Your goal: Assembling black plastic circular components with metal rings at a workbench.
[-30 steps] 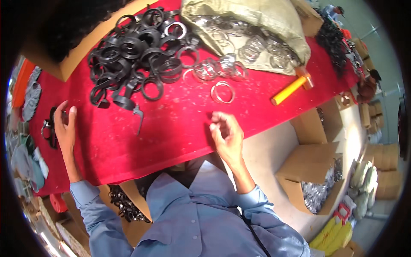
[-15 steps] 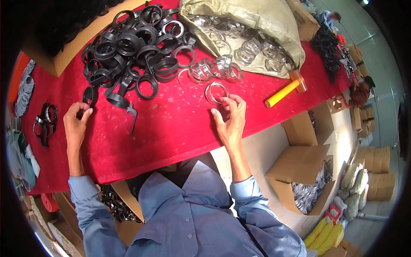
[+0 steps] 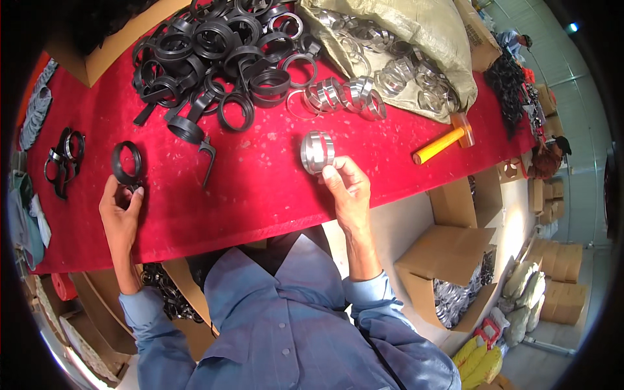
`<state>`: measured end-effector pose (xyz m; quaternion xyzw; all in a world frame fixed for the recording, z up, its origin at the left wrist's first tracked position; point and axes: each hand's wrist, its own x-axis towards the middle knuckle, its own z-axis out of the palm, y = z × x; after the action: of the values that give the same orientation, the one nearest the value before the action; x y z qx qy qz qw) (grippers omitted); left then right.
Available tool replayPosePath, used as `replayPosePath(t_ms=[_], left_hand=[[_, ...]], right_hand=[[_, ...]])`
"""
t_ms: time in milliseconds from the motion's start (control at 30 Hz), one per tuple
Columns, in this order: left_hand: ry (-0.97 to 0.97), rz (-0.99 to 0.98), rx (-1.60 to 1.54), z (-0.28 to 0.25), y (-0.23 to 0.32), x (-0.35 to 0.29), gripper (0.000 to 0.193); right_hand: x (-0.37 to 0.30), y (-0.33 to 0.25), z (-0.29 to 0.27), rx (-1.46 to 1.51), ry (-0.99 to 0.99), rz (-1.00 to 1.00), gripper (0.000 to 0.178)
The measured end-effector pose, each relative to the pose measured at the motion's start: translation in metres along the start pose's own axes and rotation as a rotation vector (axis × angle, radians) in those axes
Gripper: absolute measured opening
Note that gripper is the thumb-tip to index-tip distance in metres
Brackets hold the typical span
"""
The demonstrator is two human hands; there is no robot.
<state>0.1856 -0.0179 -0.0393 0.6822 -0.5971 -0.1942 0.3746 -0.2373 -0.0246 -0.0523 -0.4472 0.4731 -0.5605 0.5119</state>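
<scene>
My left hand [image 3: 121, 211] pinches the lower end of a black plastic ring [image 3: 138, 162], held upright above the red cloth at the left. Between the thumb and fingers of my right hand [image 3: 351, 193] are shiny metal rings [image 3: 313, 153], overlapping so that I cannot tell how many. A large heap of black plastic rings [image 3: 214, 40] lies at the far side. More metal rings [image 3: 324, 95] lie in a row beside it, before an open woven sack [image 3: 422, 26] holding others. One black ring with a hooked handle [image 3: 207, 159] lies between my hands.
A yellow-handled hammer [image 3: 442, 144] lies on the red cloth [image 3: 260, 188] at the right. Some assembled-looking black rings [image 3: 65, 159] rest at the left edge. Open cardboard boxes [image 3: 442, 253] stand below the table's right side. Other people [image 3: 549, 159] are in the far right background.
My left hand has raised the black ring off the cloth and toward me. My right hand has lifted the metal rings and turned them on edge. The view has shifted slightly.
</scene>
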Motion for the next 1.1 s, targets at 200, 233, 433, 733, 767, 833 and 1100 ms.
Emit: replayPosePath(t_ms=[200, 233, 433, 733, 767, 833, 1100], left_hand=[[-0.174, -0.162, -1.036, 0.071, 0.116, -0.043, 0.040], [-0.206, -0.177, -1.093, 0.087, 0.127, -0.047, 0.043], [-0.205, -0.226, -1.152, 0.146, 0.158, -0.053, 0.044], [-0.264, -0.383, -1.394, 0.134, 0.126, -0.048, 0.041], [-0.284, -0.385, -1.482, 0.133, 0.125, -0.048, 0.041], [-0.300, -0.377, -1.500, 0.131, 0.125, -0.051, 0.042], [-0.360, -0.288, -1.424, 0.128, 0.137, -0.057, 0.040]], right_hand=[[-0.016, 0.010, 0.013, 0.076, -0.094, 0.024, 0.015], [-0.017, 0.009, 0.019, 0.071, -0.112, 0.034, 0.015], [-0.027, 0.011, 0.039, -0.230, -0.182, -0.088, 0.009], [-0.016, 0.006, 0.022, 0.144, -0.040, -0.123, 0.010], [-0.013, 0.004, 0.020, -0.003, 0.021, -0.157, 0.007], [-0.005, 0.002, 0.011, -0.442, 0.073, -0.176, 0.008], [0.003, 0.001, 0.005, -0.954, 0.188, -0.445, 0.030]])
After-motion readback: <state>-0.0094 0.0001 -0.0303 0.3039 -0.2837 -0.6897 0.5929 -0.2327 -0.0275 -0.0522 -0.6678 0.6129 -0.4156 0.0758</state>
